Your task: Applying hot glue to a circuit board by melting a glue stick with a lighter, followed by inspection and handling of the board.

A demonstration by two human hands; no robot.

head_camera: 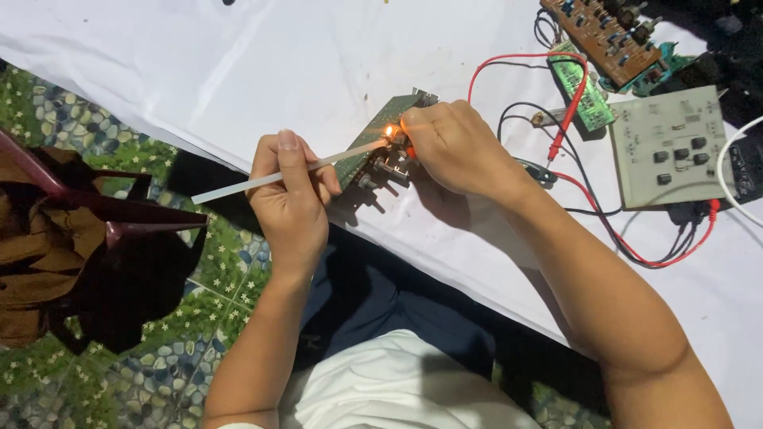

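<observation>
Clearly, from the head camera, the green circuit board [380, 137] is the centre of everything. The left hand [290, 199] has its fingers closed around a long white stick [274, 175], and the stick's tip touches the board where a small orange flame [391, 131] glows, probably so that the heat can melt it there. The right hand [453, 147], just right of the board, is curled shut at its edge, seemingly steadying it; what lies under those fingers I cannot tell. Farther right of the board, on the white cloth [238, 71], I count three more boards: one brown [602, 36], one small green [582, 89], one pale grey [666, 144]. One red probe [568, 119] lies among red and black wires.
</observation>
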